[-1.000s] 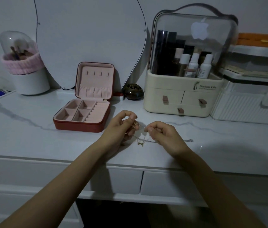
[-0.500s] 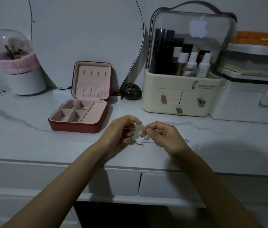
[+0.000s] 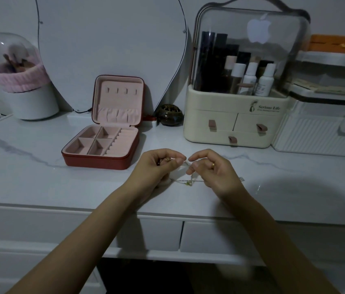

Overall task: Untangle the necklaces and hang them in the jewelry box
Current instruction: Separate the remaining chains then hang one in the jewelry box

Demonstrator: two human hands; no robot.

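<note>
Marble vanity top (image 3: 40, 177), hands' grip on necklaces (image 3: 185, 181) closer than before.

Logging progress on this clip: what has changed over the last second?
Little: both hands stayed at the tangle, left hand and right hand still pinching the necklaces, fingertips drawn closer. Nothing let go. Jewelry box still open, holding no necklace.

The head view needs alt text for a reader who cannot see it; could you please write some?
Two hands, left and right, pinch thin tangled necklaces just above a white marble table. To their left an open red jewelry box with pink lining stands with its lid hooks bare. Behind are a mirror and a cosmetics organizer.
</note>
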